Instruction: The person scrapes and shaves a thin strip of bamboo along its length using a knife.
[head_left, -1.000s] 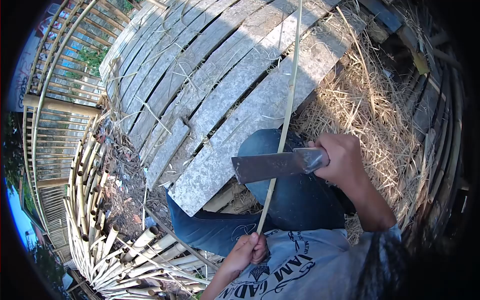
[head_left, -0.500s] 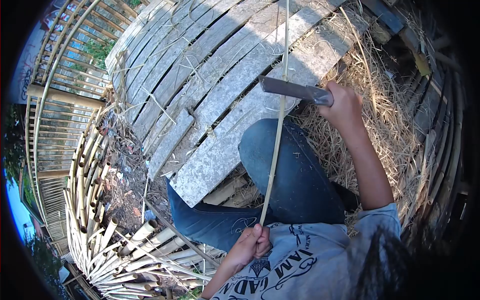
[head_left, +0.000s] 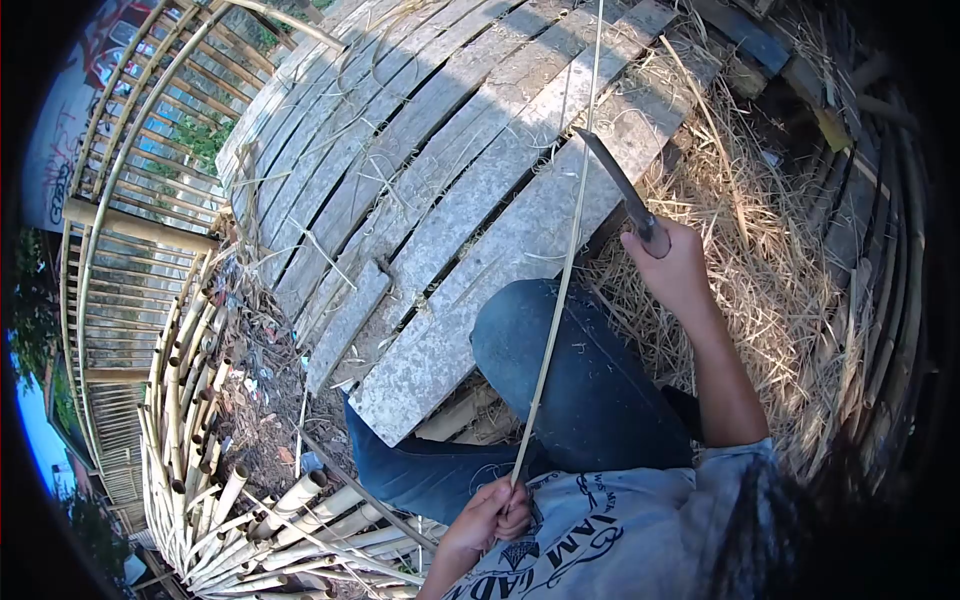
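My left hand (head_left: 490, 520) is closed around the lower end of a long, thin bamboo strip (head_left: 556, 335), close to the shirt. From there the strip runs up over the bent knee and across the planks to the top of the view. A dark-bladed knife (head_left: 618, 180) is gripped in my right hand (head_left: 676, 268), to the right of the strip. Its blade points up and left, the end overlapping the strip in view; whether they touch I cannot tell. My fingers hide most of the knife's handle.
Weathered planks (head_left: 440, 240) form a low platform ahead, strewn with thin curled shavings. Straw-like bamboo waste (head_left: 745, 290) is heaped on the right. Cut bamboo poles (head_left: 290, 505) lie stacked at lower left, below a bamboo fence (head_left: 150, 228). A short board (head_left: 350, 325) rests on the platform's near side.
The knife has swung from nearly level across the strip to a steep slant, its tip now higher and farther right. My left hand still grips the strip, slightly lower in view.
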